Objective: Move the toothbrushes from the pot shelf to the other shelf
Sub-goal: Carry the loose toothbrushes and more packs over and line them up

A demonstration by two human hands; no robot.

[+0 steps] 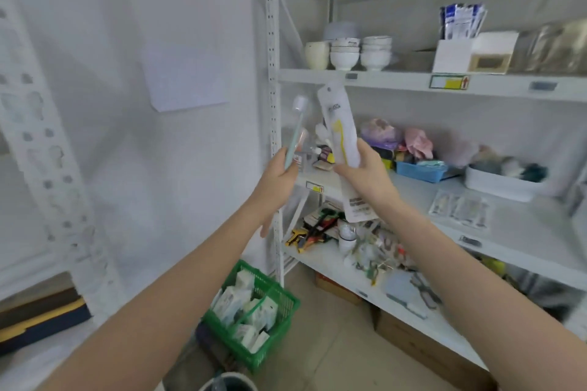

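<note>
My left hand [279, 178] grips a pale green toothbrush [72, 133] with a capped white head, held upright in front of the shelf post. My right hand [365, 171] holds a long white packet with a yellow toothbrush [338, 127] inside, tilted slightly left. Both hands are raised in front of the white metal shelving [413, 84]. The shelf above them carries stacked white bowls [346, 54] and a cream cup [317, 55].
The middle shelf holds a blue tray [421, 171], a white tub [502, 182], bags and flat packets. Below lies a shelf of cluttered tools. A green basket [254, 314] of small boxes stands on the floor, with cardboard boxes under the shelving.
</note>
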